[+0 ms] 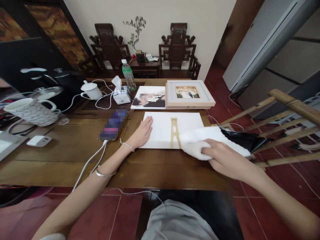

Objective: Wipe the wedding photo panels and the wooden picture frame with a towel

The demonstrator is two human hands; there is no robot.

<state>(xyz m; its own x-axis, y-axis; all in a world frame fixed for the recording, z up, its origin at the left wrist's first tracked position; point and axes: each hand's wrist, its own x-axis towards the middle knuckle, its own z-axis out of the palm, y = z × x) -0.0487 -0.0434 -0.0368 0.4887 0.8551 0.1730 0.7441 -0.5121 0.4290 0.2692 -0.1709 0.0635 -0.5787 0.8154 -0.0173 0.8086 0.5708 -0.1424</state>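
A white backing board with a tan stand strip lies flat on the wooden table in front of me. My left hand rests flat on the board's left edge, fingers stretched out. My right hand presses down on a fluffy white cloth at the board's right lower corner, fingers curled over it. Behind the board lie a pale picture frame with a photo in it and a loose photo print.
A phone on a white cable lies left of the board. Further back stand a tissue box, a green bottle, a white teapot and a large mug. A bamboo chair stands at my right.
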